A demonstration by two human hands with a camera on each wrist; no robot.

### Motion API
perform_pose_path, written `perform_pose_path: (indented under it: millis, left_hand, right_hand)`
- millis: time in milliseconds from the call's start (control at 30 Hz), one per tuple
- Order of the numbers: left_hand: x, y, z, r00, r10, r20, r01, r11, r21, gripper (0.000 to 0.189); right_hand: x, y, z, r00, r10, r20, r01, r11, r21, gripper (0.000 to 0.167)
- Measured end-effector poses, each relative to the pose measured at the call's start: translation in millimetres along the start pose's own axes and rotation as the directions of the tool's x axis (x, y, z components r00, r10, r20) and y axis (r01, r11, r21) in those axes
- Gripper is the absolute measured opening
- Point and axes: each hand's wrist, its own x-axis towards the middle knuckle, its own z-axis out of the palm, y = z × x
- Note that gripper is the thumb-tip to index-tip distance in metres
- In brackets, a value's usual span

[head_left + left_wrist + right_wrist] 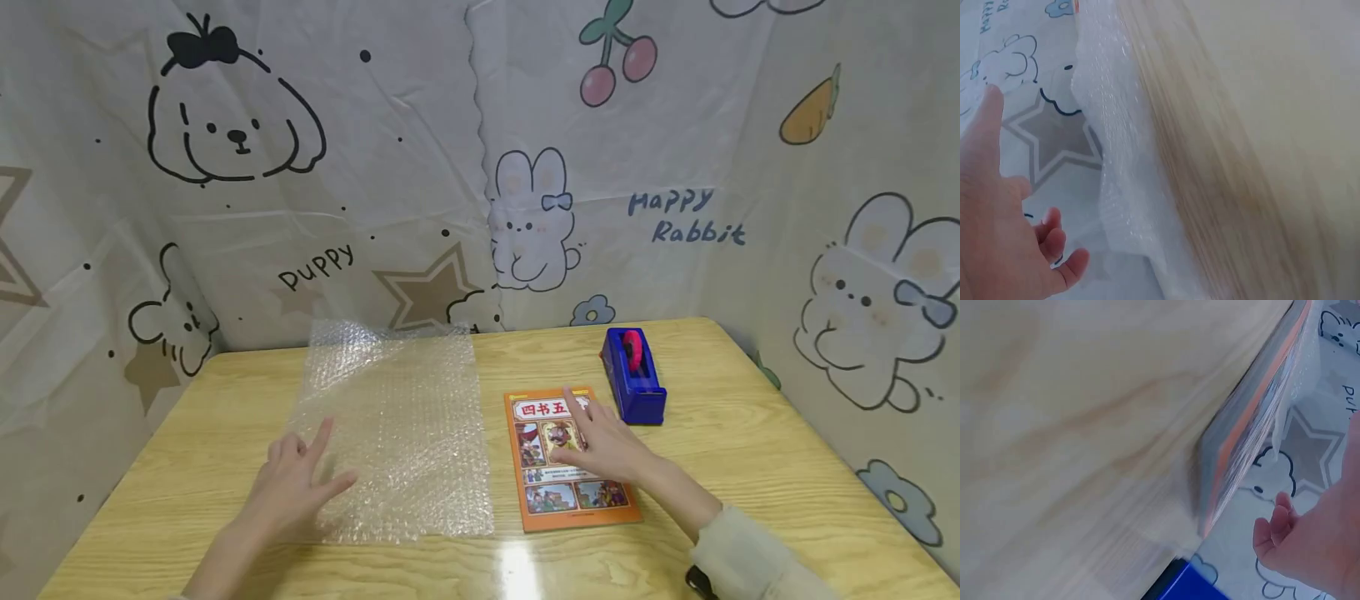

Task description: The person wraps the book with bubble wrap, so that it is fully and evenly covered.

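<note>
Bubble wrap [405, 433], one sheet: spread out, apparently for full access, with the left hand [292, 483], unclenched and empty, held over its left side. Book [546, 476]: laid alongside, presumably for reach, overhung by an empty, loose-fingered right hand [611, 446].

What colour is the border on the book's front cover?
Orange. The head view shows the book best.
</note>
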Motion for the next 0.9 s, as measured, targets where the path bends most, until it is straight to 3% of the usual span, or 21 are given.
perform_pose_path:
  millis: [167, 233, 333, 400, 467, 533, 733, 900]
  left_hand:
    - [-8.8, -14.8, -5.3, 0.998, -0.021, 0.051, 0.021, 1.0, -0.006, 0.089]
    - [-12.0, -21.4, -7.0, 0.994, -0.036, 0.107, 0.037, 0.999, -0.01, 0.089]
    - [-14.9, -29.7, -7.3, 0.972, -0.05, 0.23, 0.054, 0.998, -0.012, 0.088]
    - [-14.8, -32.9, -4.8, 0.948, -0.053, 0.313, 0.062, 0.998, -0.017, 0.088]
    - [-13.6, -33.5, -1.0, 0.931, -0.053, 0.361, 0.065, 0.998, -0.021, 0.089]
    - [-12.0, -32.1, 2.3, 0.921, -0.067, 0.383, 0.079, 0.997, -0.015, 0.09]
    - [-12.5, -26.5, 0.2, 0.9, -0.144, 0.411, 0.144, 0.989, 0.033, 0.091]
    - [-13.7, -25.9, -6.6, 0.893, -0.171, 0.417, 0.167, 0.985, 0.046, 0.092]
  right_hand:
    - [18.4, -18, 6, 0.995, -0.056, 0.079, 0.053, 0.998, 0.03, 0.096]
    - [24.9, -26, 10, 0.99, -0.079, 0.113, 0.075, 0.996, 0.038, 0.096]
    - [32.2, -35, 15, 0.981, -0.088, 0.175, 0.083, 0.996, 0.036, 0.094]
    - [34.6, -39, 18, 0.974, -0.077, 0.215, 0.075, 0.997, 0.018, 0.093]
    - [36.5, -42, 22, 0.968, -0.061, 0.243, 0.068, 0.997, -0.019, 0.091]
    - [38.7, -45, 25, 0.963, -0.064, 0.262, 0.078, 0.996, -0.044, 0.092]
    - [49.6, -64, 36, 0.931, -0.172, 0.323, 0.227, 0.963, -0.143, 0.092]
    - [54.3, -76, 40, 0.917, -0.146, 0.371, 0.236, 0.949, -0.209, 0.088]
